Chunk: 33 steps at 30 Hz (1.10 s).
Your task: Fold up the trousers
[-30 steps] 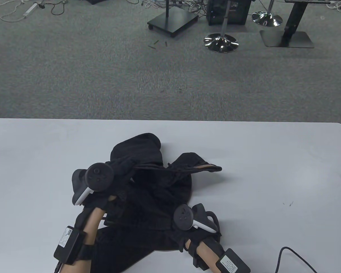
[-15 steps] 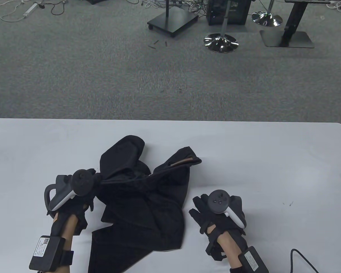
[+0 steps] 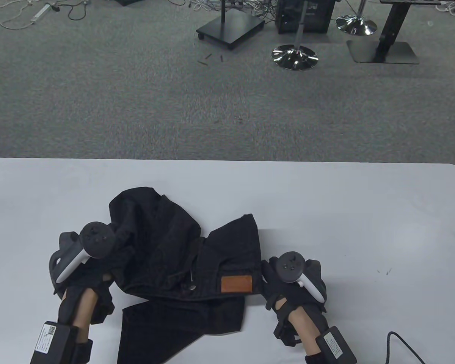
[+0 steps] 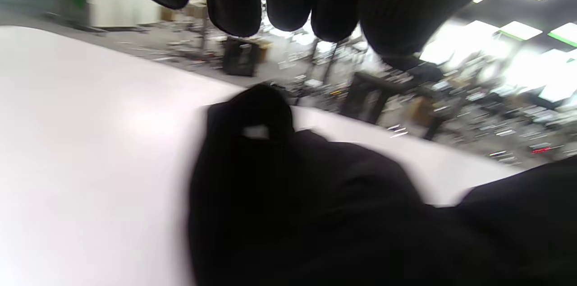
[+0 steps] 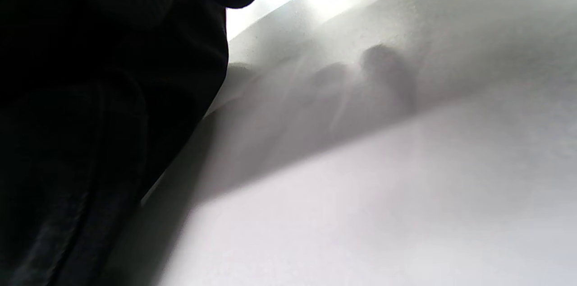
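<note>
Black trousers (image 3: pixel 182 261) on white table (image 3: pixel 364 212), hands at either end.

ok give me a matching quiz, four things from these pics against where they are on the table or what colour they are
Things
1. trousers
2. patch
3. cable
4. left hand

Descriptions
A. brown, on the waistband
B. runs off the table's near right corner
C. black, crumpled, spread between the two hands
D. at the heap's left edge

Pairs: 1-C, 2-A, 3-B, 4-D
</note>
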Tool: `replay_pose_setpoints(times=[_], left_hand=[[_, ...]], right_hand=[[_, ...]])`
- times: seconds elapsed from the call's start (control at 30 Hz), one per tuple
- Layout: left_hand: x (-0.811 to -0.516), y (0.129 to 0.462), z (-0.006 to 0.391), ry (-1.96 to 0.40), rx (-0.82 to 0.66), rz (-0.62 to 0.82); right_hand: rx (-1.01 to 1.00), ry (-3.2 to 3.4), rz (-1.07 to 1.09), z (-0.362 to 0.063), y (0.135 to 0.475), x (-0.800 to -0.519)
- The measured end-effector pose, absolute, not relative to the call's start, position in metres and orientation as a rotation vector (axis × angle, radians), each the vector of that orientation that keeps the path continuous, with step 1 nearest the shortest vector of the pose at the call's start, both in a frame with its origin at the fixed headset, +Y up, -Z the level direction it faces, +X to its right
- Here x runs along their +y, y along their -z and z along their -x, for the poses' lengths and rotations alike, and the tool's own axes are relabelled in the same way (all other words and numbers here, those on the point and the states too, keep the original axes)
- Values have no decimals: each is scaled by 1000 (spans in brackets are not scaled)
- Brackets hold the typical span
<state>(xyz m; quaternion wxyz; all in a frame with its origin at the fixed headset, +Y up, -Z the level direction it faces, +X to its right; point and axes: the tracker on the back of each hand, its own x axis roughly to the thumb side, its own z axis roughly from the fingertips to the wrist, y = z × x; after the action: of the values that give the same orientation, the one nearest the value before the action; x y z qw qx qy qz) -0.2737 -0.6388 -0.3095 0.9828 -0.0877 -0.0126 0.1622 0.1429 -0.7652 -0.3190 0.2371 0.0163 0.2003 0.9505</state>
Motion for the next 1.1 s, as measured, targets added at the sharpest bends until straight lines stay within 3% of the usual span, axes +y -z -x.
replay_pose_setpoints(times=[0.13, 0.2, 0.37, 0.47, 0.53, 0.73, 0.9, 1.1], left_hand=[[-647, 303, 191, -358, -263, 244], [-659, 303, 158, -353, -315, 302], [-690, 297, 102, -325, -420, 468], [-700, 284, 84, -248, -487, 484], [-701, 276, 78, -192, -489, 482], [-691, 269, 76, -36, -445, 202], [-668, 276, 105, -77, -394, 84], [-638, 290, 156, -231, -294, -27]], right_hand=[[545, -2575, -48, -146, 319, -770], [500, -2573, -74, -143, 318, -767], [328, -2505, -209, -136, 315, -752], [257, -2490, -247, -132, 313, -744], [240, -2485, -256, -131, 313, -743], [230, -2455, -280, -127, 311, -744], [359, -2549, -304, -115, 307, -757], [435, -2680, -576, -70, 289, -767]])
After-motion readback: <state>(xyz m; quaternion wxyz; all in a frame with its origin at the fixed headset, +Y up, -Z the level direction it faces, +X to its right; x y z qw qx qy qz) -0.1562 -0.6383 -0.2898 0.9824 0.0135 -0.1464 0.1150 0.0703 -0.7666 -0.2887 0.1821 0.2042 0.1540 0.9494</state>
